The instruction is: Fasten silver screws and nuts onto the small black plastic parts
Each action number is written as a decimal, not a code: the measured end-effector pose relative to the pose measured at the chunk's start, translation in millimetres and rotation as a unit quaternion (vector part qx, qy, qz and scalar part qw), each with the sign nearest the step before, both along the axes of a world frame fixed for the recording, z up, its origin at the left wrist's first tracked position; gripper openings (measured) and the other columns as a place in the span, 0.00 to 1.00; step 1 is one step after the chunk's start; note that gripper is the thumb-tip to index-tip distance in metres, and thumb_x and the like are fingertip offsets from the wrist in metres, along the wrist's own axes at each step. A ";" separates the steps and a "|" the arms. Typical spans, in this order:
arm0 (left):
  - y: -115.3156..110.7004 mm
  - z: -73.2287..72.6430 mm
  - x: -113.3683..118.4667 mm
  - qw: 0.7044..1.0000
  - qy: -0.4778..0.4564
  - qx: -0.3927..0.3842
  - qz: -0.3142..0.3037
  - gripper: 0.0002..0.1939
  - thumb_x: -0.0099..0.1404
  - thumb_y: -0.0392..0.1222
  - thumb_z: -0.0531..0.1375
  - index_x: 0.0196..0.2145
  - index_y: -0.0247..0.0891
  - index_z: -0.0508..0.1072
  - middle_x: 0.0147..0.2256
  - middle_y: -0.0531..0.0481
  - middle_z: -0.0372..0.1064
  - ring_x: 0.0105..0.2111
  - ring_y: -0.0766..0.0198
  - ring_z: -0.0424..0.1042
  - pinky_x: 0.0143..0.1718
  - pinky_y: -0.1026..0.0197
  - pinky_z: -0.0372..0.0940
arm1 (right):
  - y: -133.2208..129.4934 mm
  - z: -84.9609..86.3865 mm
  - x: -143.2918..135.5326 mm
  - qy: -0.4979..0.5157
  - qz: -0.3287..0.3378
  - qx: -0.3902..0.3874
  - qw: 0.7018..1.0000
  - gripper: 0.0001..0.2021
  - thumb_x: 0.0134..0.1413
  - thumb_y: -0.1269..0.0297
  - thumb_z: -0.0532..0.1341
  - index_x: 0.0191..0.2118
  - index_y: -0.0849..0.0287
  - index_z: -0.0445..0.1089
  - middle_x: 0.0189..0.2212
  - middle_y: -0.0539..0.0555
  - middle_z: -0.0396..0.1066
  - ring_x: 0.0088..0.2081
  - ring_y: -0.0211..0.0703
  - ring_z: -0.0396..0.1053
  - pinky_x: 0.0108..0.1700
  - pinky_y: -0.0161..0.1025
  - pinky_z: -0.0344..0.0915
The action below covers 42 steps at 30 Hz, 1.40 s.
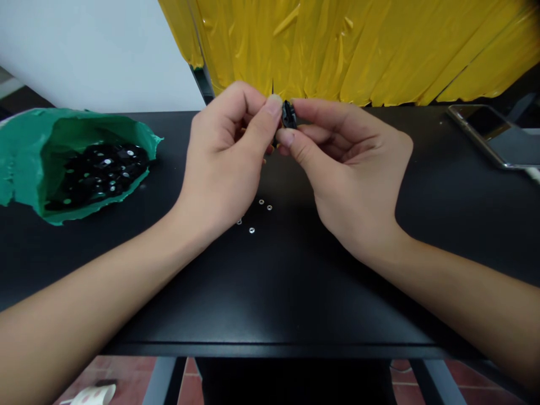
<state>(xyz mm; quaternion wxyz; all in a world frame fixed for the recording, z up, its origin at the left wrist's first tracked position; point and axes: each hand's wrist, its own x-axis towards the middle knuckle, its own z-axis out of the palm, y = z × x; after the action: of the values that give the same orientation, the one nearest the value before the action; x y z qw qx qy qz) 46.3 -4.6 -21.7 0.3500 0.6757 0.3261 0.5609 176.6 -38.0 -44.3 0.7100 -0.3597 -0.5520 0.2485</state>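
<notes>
Between my two hands, above the far part of the table, is a small black part (pixel 289 115) with a ridged edge. My left hand (pixel 232 146) is closed, thumb and fingers pinching at the part's left side. From the right, my right hand (pixel 350 163) grips the same part between thumb and index finger. Its exact kind is hard to make out, as fingertips cover much of it. Below the hands, several small silver metal rings (pixel 252 230) lie on the table; one is partly hidden by my left hand.
On the left, an open green bag (pixel 25 157) holds many small black pieces (pixel 105 169), some with shiny metal bits. A phone (pixel 493 135) with a cable lies at the right on the black table (pixel 261 304). Yellow plastic sheeting (pixel 363 50) hangs behind it.
</notes>
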 end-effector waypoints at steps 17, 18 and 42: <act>2.5 -2.8 -0.2 1.000 -0.002 0.014 0.009 0.13 0.74 0.32 0.58 0.29 0.37 0.69 0.25 0.57 0.67 0.26 0.72 0.69 0.28 0.67 0.65 | 3.6 -4.1 3.9 -0.015 0.013 0.013 1.000 0.16 0.58 0.79 0.70 0.40 0.45 0.80 0.34 0.41 0.83 0.39 0.43 0.83 0.49 0.40 0.83; 1.9 -1.9 0.0 1.000 -0.005 0.017 0.003 0.13 0.73 0.31 0.59 0.29 0.37 0.69 0.26 0.57 0.68 0.26 0.72 0.69 0.28 0.67 0.64 | 4.4 -5.3 4.8 -0.024 0.016 0.011 1.000 0.15 0.60 0.77 0.70 0.41 0.43 0.80 0.35 0.40 0.83 0.40 0.44 0.83 0.51 0.40 0.82; -4.1 8.8 -8.7 0.998 0.009 -0.060 -0.011 0.06 0.68 0.31 0.65 0.31 0.35 0.78 0.27 0.58 0.76 0.27 0.74 0.73 0.30 0.69 0.66 | 7.8 -6.0 8.4 -0.008 0.028 0.046 0.999 0.23 0.55 0.81 0.70 0.37 0.34 0.83 0.33 0.37 0.83 0.36 0.44 0.83 0.44 0.41 0.84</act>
<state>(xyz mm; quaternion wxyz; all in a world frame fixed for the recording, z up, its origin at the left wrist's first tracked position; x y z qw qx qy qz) 37.6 -8.7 -12.9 0.3927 0.6623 0.3548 0.5303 185.0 -30.2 -50.3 0.7146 -0.3130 -0.5779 0.2395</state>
